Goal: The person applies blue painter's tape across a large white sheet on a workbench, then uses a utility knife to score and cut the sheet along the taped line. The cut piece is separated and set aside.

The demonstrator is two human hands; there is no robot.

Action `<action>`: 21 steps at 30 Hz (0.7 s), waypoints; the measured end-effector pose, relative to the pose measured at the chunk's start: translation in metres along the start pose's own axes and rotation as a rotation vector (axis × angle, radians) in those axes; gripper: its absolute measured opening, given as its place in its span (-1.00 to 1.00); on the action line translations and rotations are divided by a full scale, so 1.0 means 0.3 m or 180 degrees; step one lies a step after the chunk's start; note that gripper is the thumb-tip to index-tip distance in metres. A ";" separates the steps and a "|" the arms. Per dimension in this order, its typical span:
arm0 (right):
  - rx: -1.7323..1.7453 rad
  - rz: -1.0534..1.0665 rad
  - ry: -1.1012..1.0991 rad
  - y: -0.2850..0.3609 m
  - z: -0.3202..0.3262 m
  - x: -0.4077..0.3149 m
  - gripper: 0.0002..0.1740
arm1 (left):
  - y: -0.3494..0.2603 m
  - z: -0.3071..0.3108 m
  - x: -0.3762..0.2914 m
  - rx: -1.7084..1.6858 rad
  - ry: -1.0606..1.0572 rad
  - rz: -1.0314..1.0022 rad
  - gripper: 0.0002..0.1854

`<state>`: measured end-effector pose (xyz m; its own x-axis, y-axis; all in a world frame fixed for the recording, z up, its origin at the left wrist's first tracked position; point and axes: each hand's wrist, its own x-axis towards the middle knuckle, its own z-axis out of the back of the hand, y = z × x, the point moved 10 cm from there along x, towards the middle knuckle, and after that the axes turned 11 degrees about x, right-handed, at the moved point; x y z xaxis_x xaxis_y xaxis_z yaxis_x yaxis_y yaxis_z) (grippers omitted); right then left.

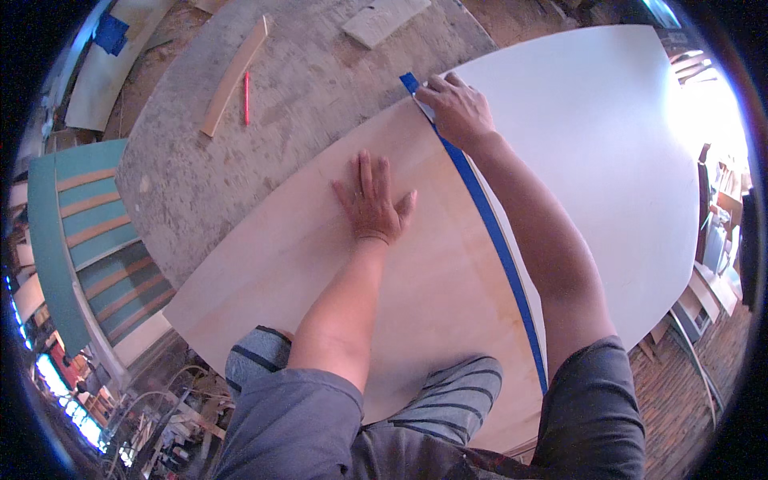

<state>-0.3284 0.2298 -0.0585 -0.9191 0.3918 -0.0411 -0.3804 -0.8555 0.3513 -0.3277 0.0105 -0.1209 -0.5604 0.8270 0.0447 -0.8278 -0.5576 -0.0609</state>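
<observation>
My left hand (375, 204) lies palm down with fingers spread on a bare plywood panel (288, 270). My right hand (459, 108) is at the far edge, its fingers bent near the top end of a strip of blue masking tape (492, 228); whether it grips the tape is hidden. The tape runs in a long line across the panel, with its end sticking out past the far edge. To the right of it spreads a smooth white sheet or panel (624, 180). A thin white strip shows between the tape and my right forearm.
Beyond the panel, a stained worktable (180, 198) holds a thin wooden strip (236, 78), a red pencil or pen (246, 99) and a pale flat board (384, 21). A green slatted wooden frame (45, 240) stands at left. My knees rest on the plywood.
</observation>
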 end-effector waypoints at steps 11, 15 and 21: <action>0.0085 0.0016 0.0711 -0.021 -0.061 -0.682 -0.72 | -0.006 0.035 0.014 0.0057 -0.0058 -0.0002 -0.04; 0.0117 -0.0205 0.0915 -0.026 -0.067 -1.055 -0.73 | -0.017 0.051 0.012 0.0116 -0.0092 -0.0052 -0.04; 0.0202 -0.1007 0.2561 -0.060 -0.101 -1.368 -0.77 | -0.011 0.056 0.017 0.0075 -0.0206 -0.0062 -0.04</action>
<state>0.0525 0.0742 -0.0764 -0.5734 0.2290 -0.7866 -0.6460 -0.7168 0.2623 -0.3283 0.0153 -0.1037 -0.5440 0.8318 0.1101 -0.8386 -0.5436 -0.0361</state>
